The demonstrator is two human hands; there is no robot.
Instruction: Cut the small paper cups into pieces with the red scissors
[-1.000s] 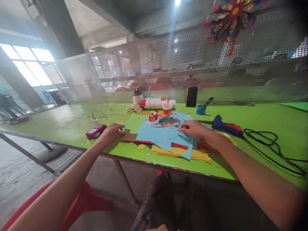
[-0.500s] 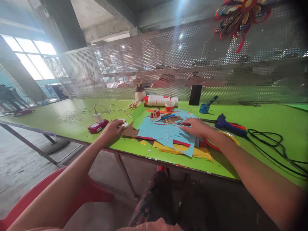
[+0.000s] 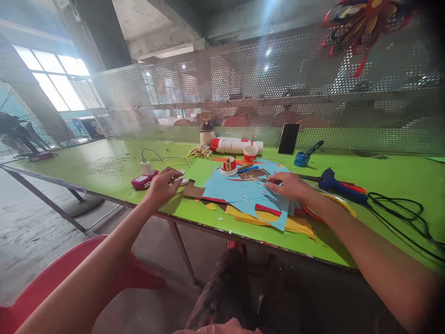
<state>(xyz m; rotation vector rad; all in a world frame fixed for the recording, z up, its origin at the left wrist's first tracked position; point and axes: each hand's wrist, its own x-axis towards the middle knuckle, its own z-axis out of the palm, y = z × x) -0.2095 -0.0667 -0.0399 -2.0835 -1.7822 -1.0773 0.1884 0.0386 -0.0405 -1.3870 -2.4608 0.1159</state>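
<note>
My left hand (image 3: 162, 186) is at the near left of the papers, thumb and fingers apart beside white round discs (image 3: 184, 182); whether a fingertip touches one I cannot tell. Over the right part of a light blue paper sheet (image 3: 225, 188) is my right hand (image 3: 288, 185). Its fingertips are drawn together near a bundle of thin strips (image 3: 253, 175), and what they hold, if anything, is too small to name. White scraps lie on the sheet. A red-and-white paper cup (image 3: 229, 165) stands upside down on it, beside a blue pen (image 3: 248, 170).
On the green table (image 3: 114, 171) are a pink power socket (image 3: 142, 182) with a white charger, a stack of paper cups (image 3: 236, 145), a spray bottle (image 3: 207, 134), a phone (image 3: 289, 138), a blue jar (image 3: 301, 159) and a blue glue gun (image 3: 342, 188) with a black cord. A red chair (image 3: 52, 273) stands left.
The view has shifted, moving everything slightly to the right. My left hand's fingers have spread wider beside the white discs. My right hand stays over the blue sheet, near the strips.
</note>
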